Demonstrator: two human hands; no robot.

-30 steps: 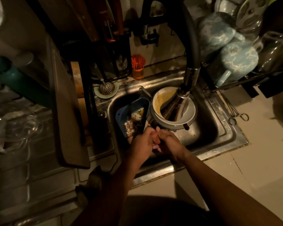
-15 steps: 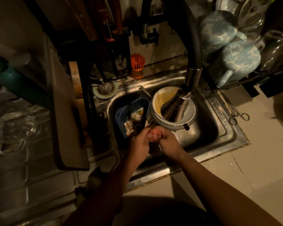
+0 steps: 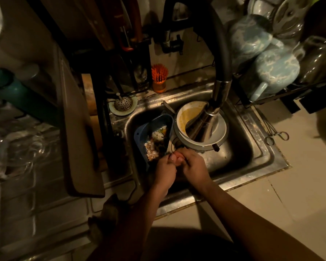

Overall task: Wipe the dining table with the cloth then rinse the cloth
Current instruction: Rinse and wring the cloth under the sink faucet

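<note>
Both sets of fingers are curled tight around one small pinkish wad, which I take to be the cloth (image 3: 177,159); only a sliver shows between the knuckles. The left hand (image 3: 166,171) and right hand (image 3: 194,167) press together around it, knuckle to knuckle, over the near-left part of the sink (image 3: 252,157). It looks like a wringing or rubbing grip, with no gap between fingers and cloth.

Taking the sink as the landmark: the hands sit just inside its near rim. Just beyond them, inside the basin, lies a blue strainer (image 3: 154,136) holding food scraps, touching or nearly touching the left fingers. Beside it, toward the middle, a bowl (image 3: 201,129) with yellowish residue rests under the tap (image 3: 215,102). Whether water is running cannot be told in this dim light.

The rinse seems underway, the wiping apparently done. Risks from here: the cloth brushing the strainer and picking scraps back up, since they are so close. The tap points into the dirty bowl, so rinsing there could splash residue onto the cloth. A hard twist could flick water over the near rim.
</note>
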